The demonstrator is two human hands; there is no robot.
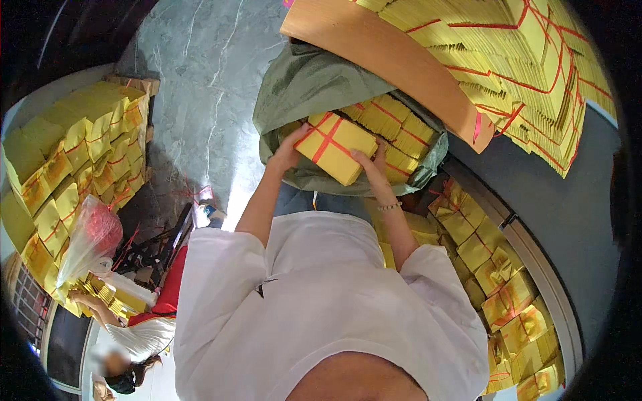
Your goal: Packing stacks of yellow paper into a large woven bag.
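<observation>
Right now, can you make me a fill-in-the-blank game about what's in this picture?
The bundle held by the left hand and right hand is coloured ____.
Its crossed bands are coloured ____.
The shirt nearest the camera is coloured ____.
The bracelet is on the ____ wrist.

Missing words: yellow; red; white; right.

Grey veined floor point(180, 60), bright glare point(245, 170) across it; brown wooden board point(384, 57).
</observation>
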